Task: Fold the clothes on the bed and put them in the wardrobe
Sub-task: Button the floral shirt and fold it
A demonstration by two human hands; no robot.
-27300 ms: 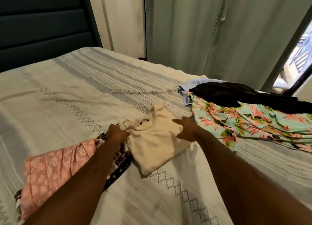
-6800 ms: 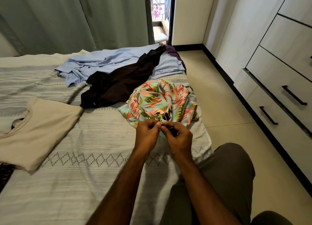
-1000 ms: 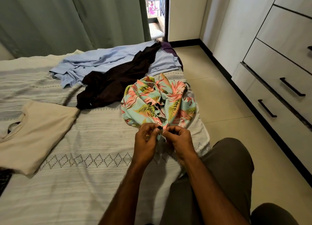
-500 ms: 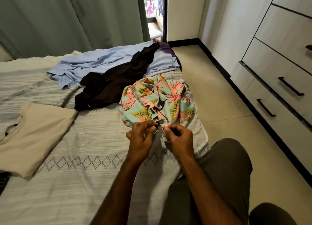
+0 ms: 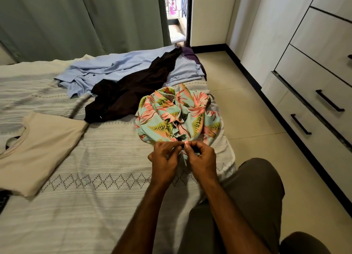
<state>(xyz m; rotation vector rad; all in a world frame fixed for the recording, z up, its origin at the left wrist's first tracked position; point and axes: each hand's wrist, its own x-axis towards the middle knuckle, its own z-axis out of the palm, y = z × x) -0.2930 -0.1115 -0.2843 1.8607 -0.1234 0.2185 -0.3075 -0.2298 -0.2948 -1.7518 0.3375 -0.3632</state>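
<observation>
A bedroom in a home is shown. A bed (image 5: 95,206) with a pale woven, diamond-patterned cover is strewn with clothes: a floral shirt (image 5: 177,116) near its right edge, a dark garment (image 5: 129,93), a light blue shirt (image 5: 106,70) and a folded beige top (image 5: 42,149). Green curtains (image 5: 85,19) are hung behind the bed, and a tiled floor (image 5: 245,120) runs to a wardrobe (image 5: 312,78) with black-handled drawers on the right.

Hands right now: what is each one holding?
Left hand: pinching the floral shirt at its near edge.
Right hand: pinching the same edge.
</observation>
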